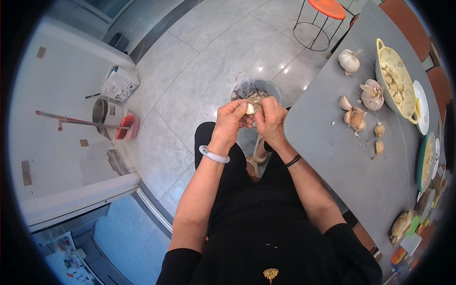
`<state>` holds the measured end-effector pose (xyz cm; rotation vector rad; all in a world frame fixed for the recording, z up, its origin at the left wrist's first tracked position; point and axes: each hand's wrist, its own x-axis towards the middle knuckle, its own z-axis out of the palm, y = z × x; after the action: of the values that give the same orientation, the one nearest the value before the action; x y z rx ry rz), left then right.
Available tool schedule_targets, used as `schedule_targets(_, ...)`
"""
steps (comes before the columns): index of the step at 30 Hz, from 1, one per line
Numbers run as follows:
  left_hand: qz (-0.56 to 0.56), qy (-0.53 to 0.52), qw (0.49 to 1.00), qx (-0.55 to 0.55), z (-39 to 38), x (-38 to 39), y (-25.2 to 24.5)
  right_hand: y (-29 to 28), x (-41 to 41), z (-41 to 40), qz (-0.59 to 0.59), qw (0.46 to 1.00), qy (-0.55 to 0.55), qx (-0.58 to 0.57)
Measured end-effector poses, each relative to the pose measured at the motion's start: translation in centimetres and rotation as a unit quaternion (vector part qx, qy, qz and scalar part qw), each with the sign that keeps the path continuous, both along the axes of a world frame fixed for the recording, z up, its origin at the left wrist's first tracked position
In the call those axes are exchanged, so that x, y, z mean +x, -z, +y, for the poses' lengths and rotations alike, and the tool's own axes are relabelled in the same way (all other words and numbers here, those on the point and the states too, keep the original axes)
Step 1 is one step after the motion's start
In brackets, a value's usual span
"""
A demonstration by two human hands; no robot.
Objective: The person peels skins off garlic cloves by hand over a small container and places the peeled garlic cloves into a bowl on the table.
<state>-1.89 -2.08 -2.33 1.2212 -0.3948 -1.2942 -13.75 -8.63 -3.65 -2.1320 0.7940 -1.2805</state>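
Between thumb and fingers, my left hand (230, 115) holds a pale garlic clove (250, 108). Close beside it is my right hand (270, 115), its fingers bent together near the clove; whether they pinch a bit of skin is hidden. Both hands are above a lined waste bin (272, 87) that contains garlic skins (257, 96). On the grey table (320, 142) to the right lie a whole garlic bulb (349, 61), a partly opened bulb (372, 94), a broken cluster of cloves (356, 119) and loose cloves (379, 147). A yellow two-handled dish (400, 69) holds several peeled cloves (393, 83).
Beyond the dish are a white plate (424, 107) and a green-rimmed patterned dish (422, 171). An orange stool (327, 9) stands on the tiled floor past the table corner. At left, a pink dustpan (132, 127) and a bucket (112, 113) stand by the wall.
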Motion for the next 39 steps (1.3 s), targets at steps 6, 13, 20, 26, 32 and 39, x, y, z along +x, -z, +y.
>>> schedule_targets(6, 0.164, 0.075, 0.982, -0.051, 1.0, 2.0, 0.7, -0.5, -0.5, -0.7, 0.031, 0.991, 0.069, 0.109)
schedule_targets(13, 0.164, 0.017, 0.986, -0.012, 0.5, 1.0, -0.4, -0.9, -0.9, -0.4, 0.009, 0.993, 0.014, 0.114)
schedule_targets(20, 0.162, 0.033, 0.986, -0.021, 0.5, 0.9, 0.6, -1.5, -0.9, 0.8, -0.019, 0.992, -0.066, 0.105)
schedule_targets(26, 0.135, 0.029, 0.990, 0.003, 0.4, 0.0, 0.1, -0.8, -0.6, 0.5, -0.020, 0.999, -0.032, 0.016)
schedule_targets(32, 0.144, 0.020, 0.989, 0.019, 0.5, -0.2, -0.2, -1.2, -0.5, 0.6, -0.015, 1.000, -0.021, -0.017)
schedule_targets(39, 0.132, 0.042, 0.990, 0.003, 0.8, 0.3, -0.3, -1.5, -0.2, 0.8, 0.033, 0.998, -0.010, -0.045)
